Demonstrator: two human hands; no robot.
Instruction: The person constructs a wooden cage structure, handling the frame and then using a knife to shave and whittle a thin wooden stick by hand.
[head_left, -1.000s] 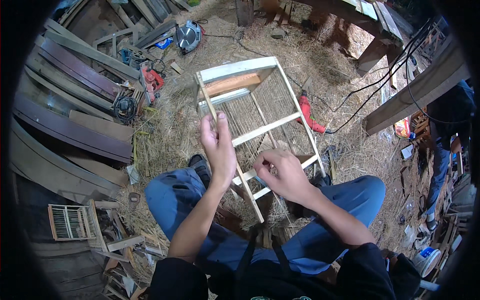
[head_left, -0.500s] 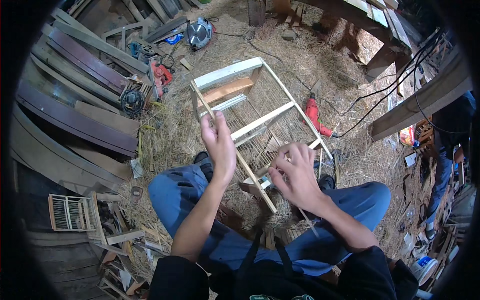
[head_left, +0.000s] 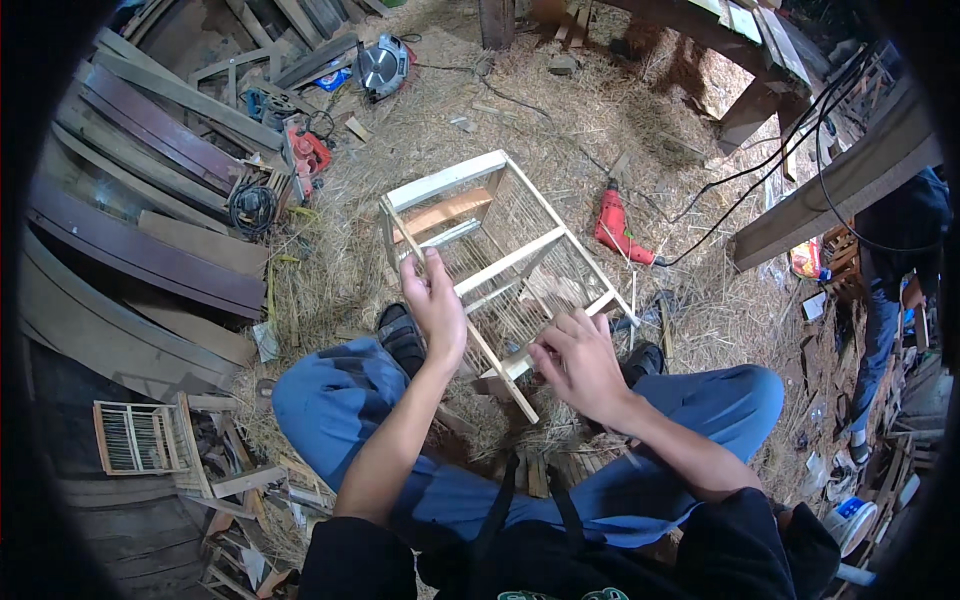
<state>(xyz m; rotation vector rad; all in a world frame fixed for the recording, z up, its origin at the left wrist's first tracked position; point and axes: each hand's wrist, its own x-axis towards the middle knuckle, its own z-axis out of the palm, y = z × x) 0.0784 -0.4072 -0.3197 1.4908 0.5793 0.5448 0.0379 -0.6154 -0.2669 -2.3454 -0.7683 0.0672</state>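
Observation:
A light wooden birdcage frame with rows of thin bars (head_left: 510, 254) stands tilted between my bent knees, over the straw-covered ground. My left hand (head_left: 437, 313) is closed on its left long rail, thumb and fingers either side of the wood. Over the near end of the cage, my right hand (head_left: 583, 365) has its fingers curled and pinched together, close to the near crosspiece and thin bars. Whatever sits between those fingertips is too small or hidden to make out. An orange-brown curved board (head_left: 448, 213) shows inside the cage's far end.
A red drill (head_left: 620, 230) lies right of the cage, its cord running right. Far left are a circular saw (head_left: 382, 68), a red power tool (head_left: 307, 157) and stacked boards (head_left: 150, 240). A smaller barred cage (head_left: 138, 438) sits at left. Another person's leg (head_left: 880, 350) is far right.
The cage's far end has tipped down and nearer to me. My right hand has shifted slightly lower with fingers still curled. My left hand keeps its hold on the rail.

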